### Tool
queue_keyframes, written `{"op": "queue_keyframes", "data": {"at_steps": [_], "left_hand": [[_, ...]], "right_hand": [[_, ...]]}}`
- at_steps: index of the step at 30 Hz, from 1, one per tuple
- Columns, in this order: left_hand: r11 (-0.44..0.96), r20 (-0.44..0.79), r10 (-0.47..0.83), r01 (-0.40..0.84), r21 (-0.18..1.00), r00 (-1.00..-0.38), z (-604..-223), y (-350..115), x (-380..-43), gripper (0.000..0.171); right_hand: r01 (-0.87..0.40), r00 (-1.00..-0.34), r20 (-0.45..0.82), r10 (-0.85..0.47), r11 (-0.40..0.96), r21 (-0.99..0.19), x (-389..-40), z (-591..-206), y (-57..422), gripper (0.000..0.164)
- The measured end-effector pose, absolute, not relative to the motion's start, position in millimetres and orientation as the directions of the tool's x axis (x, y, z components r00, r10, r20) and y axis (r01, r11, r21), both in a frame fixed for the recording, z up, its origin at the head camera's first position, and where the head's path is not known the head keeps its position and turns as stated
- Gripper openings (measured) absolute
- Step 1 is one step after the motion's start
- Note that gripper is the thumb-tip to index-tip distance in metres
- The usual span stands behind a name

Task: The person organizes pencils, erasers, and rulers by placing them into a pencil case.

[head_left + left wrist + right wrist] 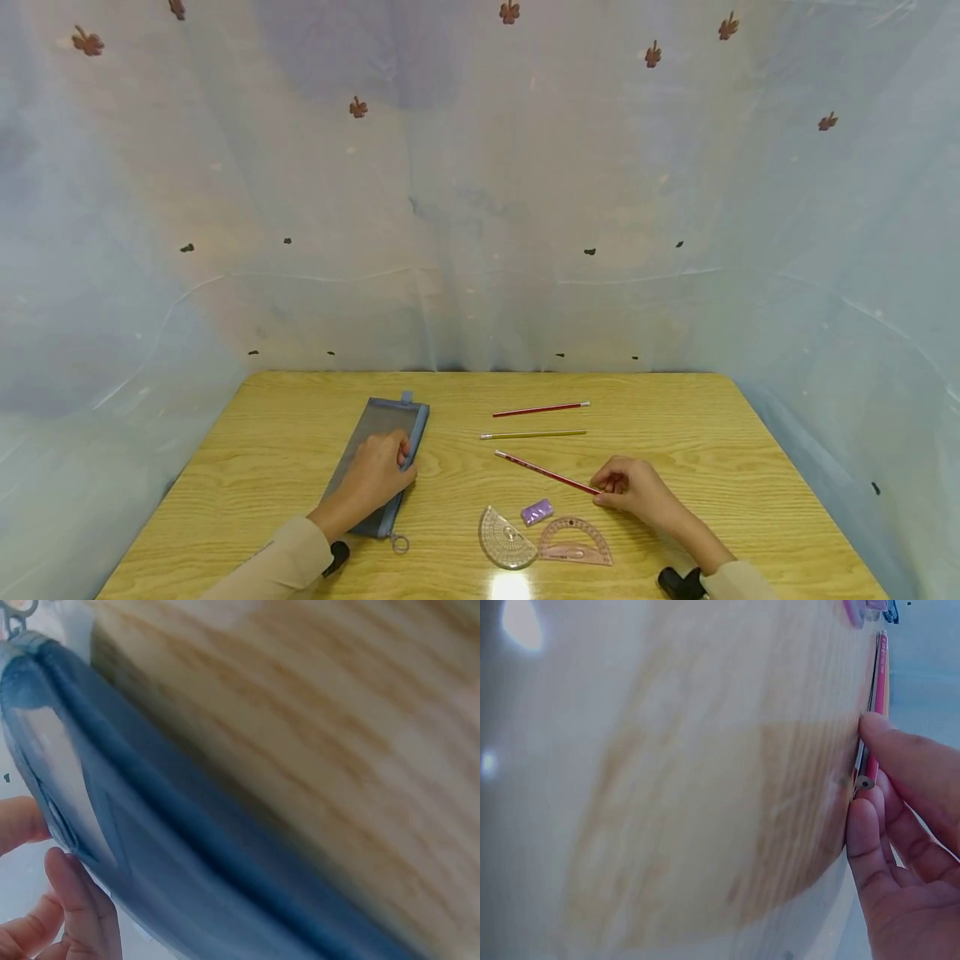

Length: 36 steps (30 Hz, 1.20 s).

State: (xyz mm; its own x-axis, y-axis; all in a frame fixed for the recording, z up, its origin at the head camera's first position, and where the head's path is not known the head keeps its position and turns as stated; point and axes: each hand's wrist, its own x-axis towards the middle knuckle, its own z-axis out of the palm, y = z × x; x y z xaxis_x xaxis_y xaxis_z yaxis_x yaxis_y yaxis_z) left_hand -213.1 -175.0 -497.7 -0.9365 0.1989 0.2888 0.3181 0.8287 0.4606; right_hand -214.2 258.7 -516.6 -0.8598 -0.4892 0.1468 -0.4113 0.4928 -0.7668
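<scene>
A grey-blue mesh pencil case with blue edging lies on the left of the table. Over it is my left hand, whose thumb and fingers pinch the long right edge. From the left wrist, the pencil case fills much of the view, with fingertips at its border. My right hand holds the near end of a red pencil between thumb and fingers. The right wrist view also has the red pencil by the thumb.
Beyond the held pencil lie a yellow pencil and another red pencil. Closer in are a purple eraser, a clear protractor and a pink protractor. A pale curtain hangs behind the wooden table.
</scene>
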Motion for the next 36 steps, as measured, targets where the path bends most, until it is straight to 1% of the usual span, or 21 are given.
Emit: {"op": "queue_keyframes", "data": {"at_steps": [8, 14, 19, 25, 32, 36], "left_hand": [[0.826, 0.287, 0.192, 0.312, 0.469, -0.938, -498, -174, -213, 0.027], [0.819, 0.289, 0.184, 0.309, 0.483, -0.939, -497, -175, -213, 0.026], [0.817, 0.293, 0.179, 0.308, 0.488, -0.939, -497, -175, -213, 0.025], [0.812, 0.29, 0.176, 0.305, 0.498, -0.941, -497, -176, -214, 0.025], [0.805, 0.269, 0.157, 0.281, 0.523, -0.95, -499, -177, -215, 0.023], [0.804, 0.268, 0.152, 0.277, 0.526, -0.951, -498, -177, -216, 0.023]], "right_hand": [[-0.432, -0.855, 0.161, -0.493, 0.506, -0.747, -214, -517, 258, 0.011], [-0.483, -0.83, 0.203, -0.519, 0.488, -0.727, -212, -513, 257, 0.006], [-0.519, -0.816, 0.226, -0.532, 0.503, -0.691, -213, -515, 257, 0.005], [-0.527, -0.816, 0.221, -0.534, 0.531, -0.663, -213, -513, 255, 0.005], [-0.512, -0.819, 0.188, -0.542, 0.542, -0.667, -211, -510, 253, 0.009], [-0.511, -0.819, 0.183, -0.544, 0.547, -0.663, -211, -509, 253, 0.008]]}}
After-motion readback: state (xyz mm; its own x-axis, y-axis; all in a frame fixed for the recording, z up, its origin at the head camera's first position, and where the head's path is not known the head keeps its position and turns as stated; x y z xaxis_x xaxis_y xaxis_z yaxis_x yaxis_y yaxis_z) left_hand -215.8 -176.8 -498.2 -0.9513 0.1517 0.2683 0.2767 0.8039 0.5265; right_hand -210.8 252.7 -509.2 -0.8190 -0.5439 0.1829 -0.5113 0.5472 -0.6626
